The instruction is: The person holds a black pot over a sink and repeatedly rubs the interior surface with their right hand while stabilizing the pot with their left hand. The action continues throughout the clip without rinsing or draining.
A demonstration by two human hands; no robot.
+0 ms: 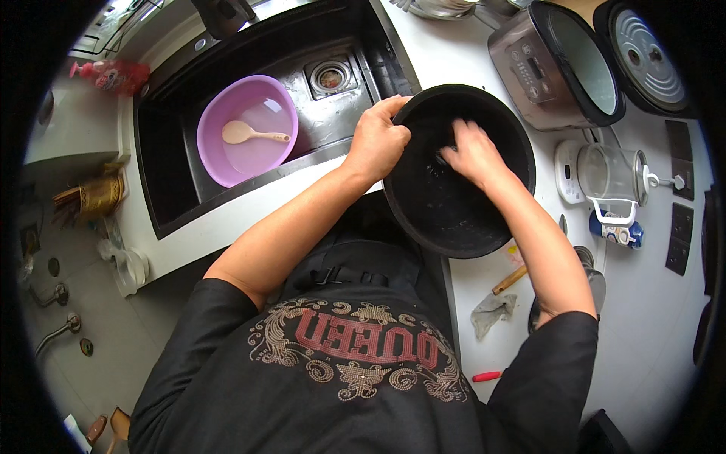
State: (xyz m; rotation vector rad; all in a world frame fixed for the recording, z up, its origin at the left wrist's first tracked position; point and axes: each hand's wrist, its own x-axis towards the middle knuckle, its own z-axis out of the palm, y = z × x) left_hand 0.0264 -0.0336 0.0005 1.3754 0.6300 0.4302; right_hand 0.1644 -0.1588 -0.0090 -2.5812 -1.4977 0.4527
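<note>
My left hand (379,135) grips the left rim of a round black pot (465,227), with the thumb lying over the edge. This pot is tilted so that I look into its dark inside, and it is held beside the counter's front edge. My right hand (473,152) reaches inside it and is blurred. Glints show by its fingertips, but whether it holds anything is unclear. In the black sink (363,122) to the left stands a purple plastic basin (210,136), holding a pale rice paddle (241,132) and some cloudy water.
A rice cooker (524,74) with its lid (644,59) raised stands at upper right. Below it are a glass kettle (612,170) and a blue can (618,230). A grey cloth (492,312) and a red handle (486,376) lie on the right counter. A red pump bottle (116,76) stands left.
</note>
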